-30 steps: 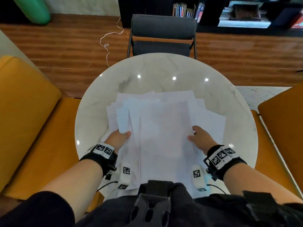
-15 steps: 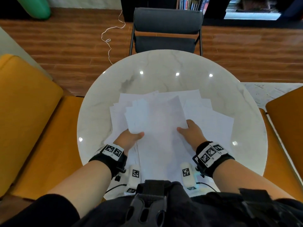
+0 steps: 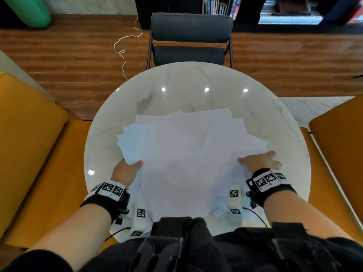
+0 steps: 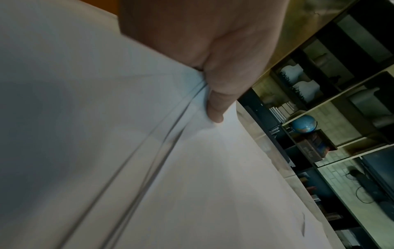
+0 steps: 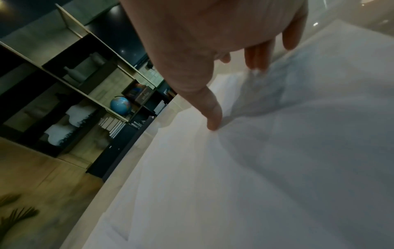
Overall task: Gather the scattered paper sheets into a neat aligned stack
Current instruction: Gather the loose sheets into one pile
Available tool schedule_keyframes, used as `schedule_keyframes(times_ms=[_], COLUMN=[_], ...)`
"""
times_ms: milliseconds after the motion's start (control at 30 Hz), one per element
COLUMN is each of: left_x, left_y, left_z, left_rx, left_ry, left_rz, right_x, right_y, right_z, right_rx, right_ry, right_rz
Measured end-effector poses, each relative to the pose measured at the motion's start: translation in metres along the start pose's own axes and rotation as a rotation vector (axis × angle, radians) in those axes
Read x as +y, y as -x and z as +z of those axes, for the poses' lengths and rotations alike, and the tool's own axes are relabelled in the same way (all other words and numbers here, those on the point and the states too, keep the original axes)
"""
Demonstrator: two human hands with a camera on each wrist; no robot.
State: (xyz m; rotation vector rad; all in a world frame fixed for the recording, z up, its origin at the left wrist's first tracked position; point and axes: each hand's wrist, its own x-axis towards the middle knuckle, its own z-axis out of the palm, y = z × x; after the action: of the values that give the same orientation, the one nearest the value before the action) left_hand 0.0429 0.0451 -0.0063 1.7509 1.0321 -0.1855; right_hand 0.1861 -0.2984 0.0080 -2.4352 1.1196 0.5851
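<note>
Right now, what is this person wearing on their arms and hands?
Both hands are bare. The left hand and right hand each have a black wrist strap topped by a white band of black-and-white square code markers. A small white marked module sits beside each wrist, trailing a thin black cable. Dark sleeves cover the upper arms.

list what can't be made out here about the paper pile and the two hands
- Left hand fingers: head view, tucked under the paper sheets; only the thumb shows on top.
- Sheet count: all views, overlapping white edges blur together.
- Near edge of the pile: head view, hidden behind the person's dark chest gear.
- Any print on the sheets: too faint and blurred.
- Right hand fingertips: right wrist view, motion-blurred where they meet the paper.
</note>
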Motion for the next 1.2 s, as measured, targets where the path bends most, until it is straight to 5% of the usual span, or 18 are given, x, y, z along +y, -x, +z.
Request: schedule_keyframes(times_ms=[300,600,1033,1200], left_x=[0.012,0.006,0.005,0.009], left_y=[0.014,0.024,0.022,0.022], left_z=[0.013,0.014,-0.005,-0.01], left_rx=[0.008,-0.007,0.011,-0.041], left_ry=[-0.211,-0.149,-0.195,-0.229], left_rz=[0.044,0.054,-0.025,-0.021], right_x=[-0.001,0.009,-0.005,-0.026], right_y=[0.004,0.017,0.014,0.017], right_z=[0.019,0.029,-0.039,-0.054], right_rx=[-0.109,-0.238,0.125,0.008], right_ry=[0.15,0.018,-0.655,-0.819], right_rz=[-0.057,-0.343,-0.45,-0.353])
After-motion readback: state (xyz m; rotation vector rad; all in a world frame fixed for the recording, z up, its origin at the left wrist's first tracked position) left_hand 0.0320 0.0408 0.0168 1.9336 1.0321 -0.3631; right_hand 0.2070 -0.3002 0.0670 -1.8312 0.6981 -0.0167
